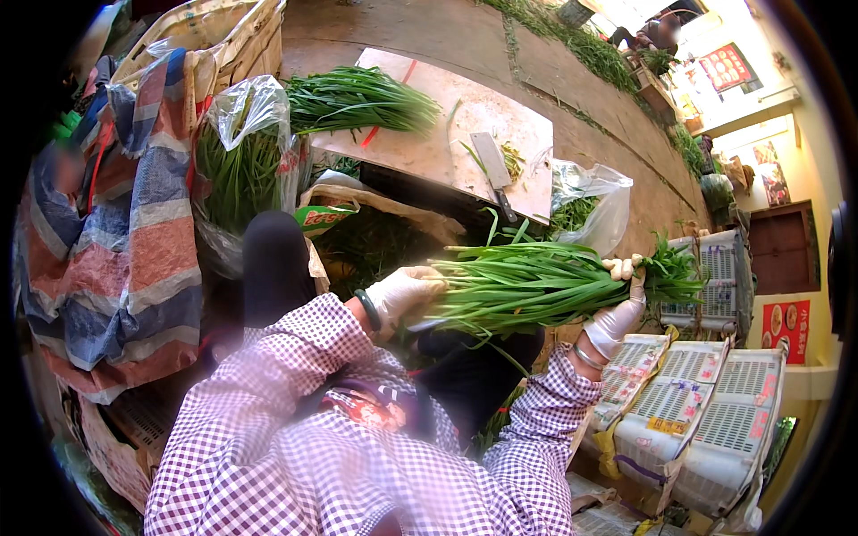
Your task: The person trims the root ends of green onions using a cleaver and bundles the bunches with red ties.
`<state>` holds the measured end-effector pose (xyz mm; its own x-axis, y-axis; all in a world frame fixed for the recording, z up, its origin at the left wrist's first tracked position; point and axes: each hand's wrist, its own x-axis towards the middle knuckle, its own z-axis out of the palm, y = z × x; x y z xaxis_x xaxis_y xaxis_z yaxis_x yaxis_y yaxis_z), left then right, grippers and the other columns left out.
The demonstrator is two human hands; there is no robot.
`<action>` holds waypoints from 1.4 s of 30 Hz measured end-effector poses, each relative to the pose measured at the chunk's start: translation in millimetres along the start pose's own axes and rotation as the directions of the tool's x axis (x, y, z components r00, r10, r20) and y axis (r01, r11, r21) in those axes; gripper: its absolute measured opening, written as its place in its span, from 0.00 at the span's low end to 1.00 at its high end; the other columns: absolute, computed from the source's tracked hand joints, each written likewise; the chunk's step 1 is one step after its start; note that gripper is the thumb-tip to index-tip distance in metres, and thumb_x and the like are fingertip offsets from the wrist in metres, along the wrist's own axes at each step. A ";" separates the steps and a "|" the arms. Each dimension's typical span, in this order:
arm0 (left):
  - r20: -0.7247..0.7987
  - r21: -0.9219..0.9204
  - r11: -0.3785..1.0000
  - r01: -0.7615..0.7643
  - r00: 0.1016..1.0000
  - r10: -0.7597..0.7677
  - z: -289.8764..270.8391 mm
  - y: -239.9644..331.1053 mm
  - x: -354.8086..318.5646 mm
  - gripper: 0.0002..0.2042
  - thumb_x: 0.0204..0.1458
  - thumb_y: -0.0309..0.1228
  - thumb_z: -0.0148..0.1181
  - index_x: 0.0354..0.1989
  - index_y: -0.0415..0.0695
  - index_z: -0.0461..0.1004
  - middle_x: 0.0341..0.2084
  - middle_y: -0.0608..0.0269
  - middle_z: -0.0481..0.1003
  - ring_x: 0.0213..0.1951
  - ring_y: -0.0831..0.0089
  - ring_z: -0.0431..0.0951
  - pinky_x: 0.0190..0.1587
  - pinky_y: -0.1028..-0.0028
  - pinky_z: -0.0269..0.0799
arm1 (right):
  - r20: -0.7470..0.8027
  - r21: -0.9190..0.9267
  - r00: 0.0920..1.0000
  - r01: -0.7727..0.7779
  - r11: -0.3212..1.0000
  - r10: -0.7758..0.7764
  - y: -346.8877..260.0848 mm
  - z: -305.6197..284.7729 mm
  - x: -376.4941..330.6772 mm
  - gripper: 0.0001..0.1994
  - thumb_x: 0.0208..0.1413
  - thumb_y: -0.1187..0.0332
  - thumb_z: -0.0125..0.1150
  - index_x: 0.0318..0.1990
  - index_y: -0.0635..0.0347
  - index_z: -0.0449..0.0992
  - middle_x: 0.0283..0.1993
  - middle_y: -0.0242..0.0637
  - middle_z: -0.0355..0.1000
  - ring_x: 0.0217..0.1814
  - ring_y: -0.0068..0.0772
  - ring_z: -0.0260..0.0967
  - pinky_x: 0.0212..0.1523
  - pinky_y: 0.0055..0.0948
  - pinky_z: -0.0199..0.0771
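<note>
A long bunch of Chinese chives (527,284) stretches sideways in front of me, its pale stem ends to the left and its green tips to the right. My right hand (621,308), in a thin whitish glove, is closed around the leafy end. At the stem end, my left hand (402,295), gloved too, has its fingers curled in against the pale stalks. Beyond the bunch lies a cleaver (491,161) with a dark handle, on a low pale board (527,125). Another pile of chives (362,100) rests on the board's far left part.
Left of the board stands a clear plastic bag of chives (239,170), beside a striped woven sheet (147,241) and a large basket (241,36). Another clear bag (608,201) sits at the board's right. Pale slotted crates (666,402) stand at the lower right. A person (657,36) sits far off.
</note>
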<state>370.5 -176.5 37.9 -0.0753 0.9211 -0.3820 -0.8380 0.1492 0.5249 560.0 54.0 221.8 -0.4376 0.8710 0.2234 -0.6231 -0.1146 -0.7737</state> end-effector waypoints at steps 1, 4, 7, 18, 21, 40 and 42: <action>-0.036 0.094 0.995 0.017 0.999 -0.014 -3.1 3.0 -2.1 0.12 0.52 0.33 0.66 0.42 0.42 0.77 0.36 0.68 0.79 0.38 0.78 0.75 0.44 0.78 0.70 | 0.017 0.047 1.000 -0.011 0.999 0.010 -4.1 -3.1 -1.3 0.08 0.60 0.68 0.58 0.43 0.60 0.70 0.27 0.25 0.57 0.31 0.23 0.56 0.50 0.30 0.65; -0.083 0.238 0.971 0.014 0.997 0.006 -37.9 6.5 4.0 0.09 0.52 0.33 0.66 0.38 0.41 0.79 0.34 0.66 0.80 0.38 0.79 0.76 0.45 0.79 0.70 | 0.095 0.108 0.996 -0.009 0.994 -0.001 -19.4 -1.6 -3.6 0.07 0.61 0.66 0.56 0.42 0.58 0.71 0.26 0.24 0.57 0.31 0.21 0.56 0.51 0.29 0.65; -0.199 0.443 0.895 0.046 0.979 0.048 -52.7 12.6 8.7 0.09 0.55 0.32 0.63 0.39 0.40 0.80 0.35 0.62 0.81 0.39 0.77 0.77 0.46 0.77 0.71 | 0.119 0.317 0.993 -0.050 0.947 0.013 -35.0 3.1 -6.6 0.04 0.61 0.68 0.56 0.39 0.57 0.69 0.25 0.23 0.52 0.28 0.20 0.52 0.47 0.26 0.63; 0.357 -0.168 0.978 0.122 0.933 -0.055 21.8 33.4 -16.6 0.40 0.52 0.68 0.45 0.64 0.50 0.60 0.64 0.59 0.60 0.62 0.55 0.61 0.58 0.52 0.61 | 0.022 0.594 0.997 -0.071 0.801 0.072 -16.2 -28.2 -8.6 0.07 0.58 0.73 0.53 0.43 0.58 0.70 0.26 0.24 0.54 0.30 0.21 0.53 0.47 0.26 0.62; 0.322 -0.045 0.999 0.029 0.947 -0.013 27.3 42.3 -9.3 0.38 0.53 0.65 0.48 0.62 0.46 0.63 0.61 0.59 0.64 0.60 0.63 0.64 0.61 0.58 0.59 | 0.091 0.575 0.986 -0.168 0.801 0.142 -0.9 -44.9 -5.8 0.08 0.57 0.72 0.54 0.43 0.60 0.70 0.27 0.25 0.55 0.30 0.22 0.53 0.47 0.26 0.61; 0.191 -0.136 0.989 -0.063 0.978 0.089 2.6 17.7 10.7 0.22 0.57 0.34 0.59 0.59 0.42 0.66 0.50 0.62 0.74 0.49 0.72 0.74 0.53 0.69 0.71 | 0.170 0.596 0.982 -0.169 0.785 0.082 -5.7 -2.5 -6.7 0.06 0.56 0.76 0.55 0.41 0.59 0.69 0.25 0.24 0.55 0.28 0.20 0.52 0.46 0.24 0.63; 0.105 -0.203 0.979 -0.024 0.993 0.046 9.1 9.9 16.6 0.21 0.59 0.38 0.56 0.58 0.42 0.68 0.50 0.58 0.74 0.51 0.69 0.75 0.53 0.66 0.72 | 0.168 0.592 0.979 -0.194 0.782 0.116 2.1 -4.2 -4.2 0.06 0.56 0.76 0.55 0.41 0.59 0.69 0.25 0.24 0.54 0.28 0.20 0.52 0.45 0.24 0.62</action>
<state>365.9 -156.5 43.7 -0.0565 0.9596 -0.2756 -0.9282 0.0512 0.3685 563.3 52.1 216.7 -0.6096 0.7591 0.2285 -0.7862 -0.5420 -0.2971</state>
